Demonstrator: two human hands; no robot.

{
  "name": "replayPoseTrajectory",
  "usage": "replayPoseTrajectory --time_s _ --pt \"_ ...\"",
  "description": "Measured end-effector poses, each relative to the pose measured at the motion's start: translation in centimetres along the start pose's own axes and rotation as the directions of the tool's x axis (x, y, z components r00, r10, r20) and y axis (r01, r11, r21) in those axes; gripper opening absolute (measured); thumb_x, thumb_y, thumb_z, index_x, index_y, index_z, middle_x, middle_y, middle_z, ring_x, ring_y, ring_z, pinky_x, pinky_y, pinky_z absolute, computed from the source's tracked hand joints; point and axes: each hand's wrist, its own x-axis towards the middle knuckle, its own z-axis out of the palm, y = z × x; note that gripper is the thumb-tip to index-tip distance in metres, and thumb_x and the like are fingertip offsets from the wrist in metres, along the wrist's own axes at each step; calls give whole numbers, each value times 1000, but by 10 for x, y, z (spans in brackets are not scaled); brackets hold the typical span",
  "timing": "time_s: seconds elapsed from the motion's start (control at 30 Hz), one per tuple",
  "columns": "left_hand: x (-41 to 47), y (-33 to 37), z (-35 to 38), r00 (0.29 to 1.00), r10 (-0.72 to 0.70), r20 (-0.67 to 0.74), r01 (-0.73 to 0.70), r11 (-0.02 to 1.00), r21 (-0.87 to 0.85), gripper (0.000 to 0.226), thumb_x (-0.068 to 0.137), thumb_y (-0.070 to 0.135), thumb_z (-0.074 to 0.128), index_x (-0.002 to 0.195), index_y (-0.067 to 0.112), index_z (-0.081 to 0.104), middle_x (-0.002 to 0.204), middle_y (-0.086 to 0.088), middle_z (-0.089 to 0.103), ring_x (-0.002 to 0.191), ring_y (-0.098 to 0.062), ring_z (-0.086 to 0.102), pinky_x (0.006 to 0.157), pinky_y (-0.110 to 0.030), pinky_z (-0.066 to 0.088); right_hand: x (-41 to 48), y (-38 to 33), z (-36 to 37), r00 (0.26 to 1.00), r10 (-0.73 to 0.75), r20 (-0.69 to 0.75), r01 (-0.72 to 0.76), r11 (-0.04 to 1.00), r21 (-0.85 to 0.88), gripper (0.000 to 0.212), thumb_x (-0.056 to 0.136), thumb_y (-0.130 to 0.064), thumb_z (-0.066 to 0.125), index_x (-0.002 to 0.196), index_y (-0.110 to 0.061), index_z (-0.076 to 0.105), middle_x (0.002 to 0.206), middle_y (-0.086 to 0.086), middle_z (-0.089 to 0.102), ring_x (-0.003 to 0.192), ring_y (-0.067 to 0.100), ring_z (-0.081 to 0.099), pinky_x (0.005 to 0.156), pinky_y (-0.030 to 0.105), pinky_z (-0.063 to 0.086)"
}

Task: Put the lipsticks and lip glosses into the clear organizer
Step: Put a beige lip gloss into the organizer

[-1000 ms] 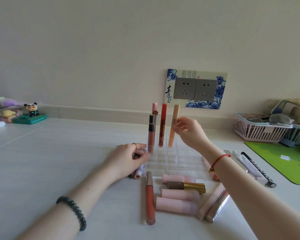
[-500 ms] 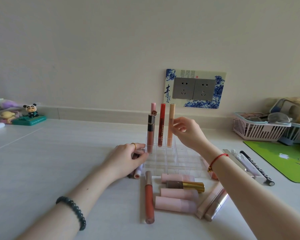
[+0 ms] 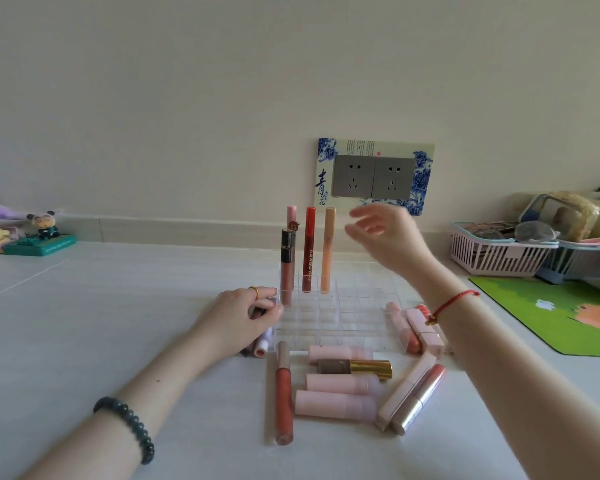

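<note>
Soft, even daylight, faint shadows; the raised right hand (image 3: 385,237) is motion-blurred, and edges bend wide-angle.

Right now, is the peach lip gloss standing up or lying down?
Standing upright: the peach lip gloss sits in a rear slot of the clear organizer, the right hand clear of it.
</note>
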Motion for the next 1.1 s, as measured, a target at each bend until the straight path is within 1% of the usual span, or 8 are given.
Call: replayPoseTrajectory --time_s 0.1,0.2,0.4,0.53,0.7,0.87,0.97,1.1 --pt "0 -1 0 1000 -5 3 5 1000 -11 40 87 30 55 125 17 53 118 6 65 114 -9 54 93 -22 39 -5 -7 -40 989 -52 -136 60 997 55 23 82 -16 62 105 -12 63 91 -2 65 78 6 59 69 8 48" --pt "0 -1 1 1000 0 -2 0 1000 -16 40 87 29 54 126 16 53 117 7 64 107 -7 54 88 -21 38 -18 7 -73 994 -35 -101 37 999 21 18 81 -16 63 99 -17 65 83 -8 64 75 -2 59 65 -1 45" --pt "2 -4 5 999 -31 -16 29 996 -89 40 87 26 56 126 18 53 94 11 63 84 -12 58 52 -5 44 -59 93 -102 950 292 -112 -310 925 -220 20 77 -14 67 96 -9 69 88 8 69 80 21 64 82 37 53" --pt "5 -8 8 999 -29 -36 25 995 -98 37 87 22 56 124 14 54 88 -4 72 81 -19 59 49 -5 43 -71 122 -103 878 473 -79 -465 798 -384 23 76 -15 67 97 -4 69 94 14 67 78 21 54 71 27 43" --pt "6 -11 9 999 -27 -33 24 995 -94 35 86 21 57 120 15 56 56 33 62 84 -33 65 50 -6 43 -73 134 -99 840 538 -67 -517 757 -400 17 79 -14 65 86 0 71 78 13 64 67 23 54 59 26 49" --pt "7 -11 10 999 -28 -40 23 994 -111 38 86 21 58 123 12 55 78 31 58 90 -36 65 52 -3 43 -77 140 -97 812 579 -69 -557 734 -388 22 81 -20 64 80 0 72 54 6 56 43 13 48 28 7 32" --pt "6 -10 9 999 -26 -45 22 996 -88 35 86 22 58 120 14 56 65 33 60 83 -30 64 52 -3 43 -75 142 -98 788 612 -67 -582 705 -405 24 79 -21 65 82 2 71 56 5 56 44 15 49 33 11 39" --pt "5 -8 9 998 3 -64 -7 998 -60 39 86 22 57 124 13 54 88 15 59 79 -18 58 54 2 41 -75 142 -99 755 653 -60 -598 647 -474 30 77 -23 66 93 3 66 70 11 58 50 17 49 45 21 44"
